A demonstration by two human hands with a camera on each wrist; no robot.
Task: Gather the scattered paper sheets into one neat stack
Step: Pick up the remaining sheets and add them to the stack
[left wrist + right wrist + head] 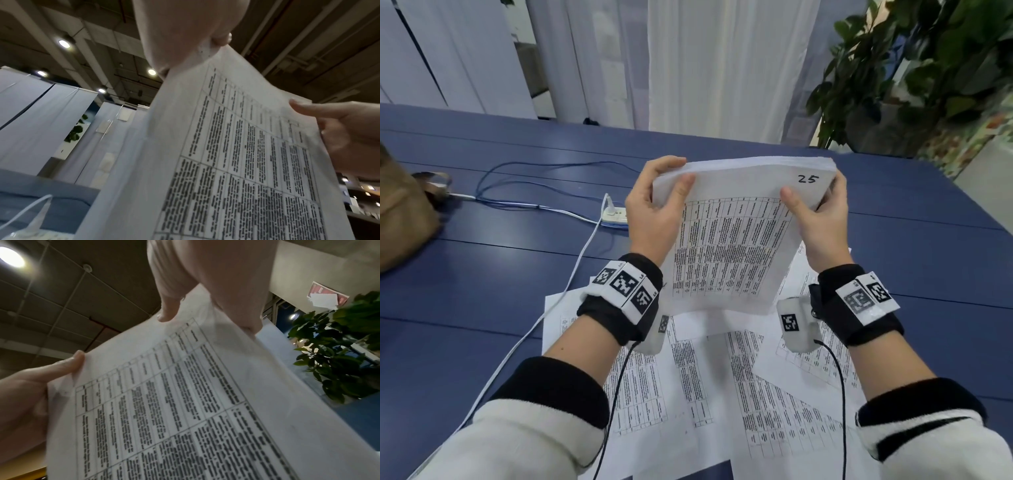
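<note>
A person holds a thick bundle of printed sheets (732,236) upright above a blue table (482,267), the left hand (654,212) clamped on the bundle's upper left corner and the right hand (818,219) clamped on its upper right side, thumbs on the printed face and fingers behind. The top page carries a handwritten "25" near its upper right corner. The bundle's lower edge hangs just above several loose sheets (722,383) that lie fanned and overlapping on the table in front of the person.

The step in hand appears to be squaring the bundle. To do it well, the grip on both sides likely needs to slacken enough for the pages to slide, while the lower edge is tapped on a bare patch of table, not on the loose pages, which could skid or crease. The top edge already looks fairly even; the sides would want the same treatment after a quarter turn.

The task is judged partly done, with the sheets below yet to join the stack. A white power strip (615,215) and its cables (544,308) lie left of the papers, near enough to snag a sliding page.
</note>
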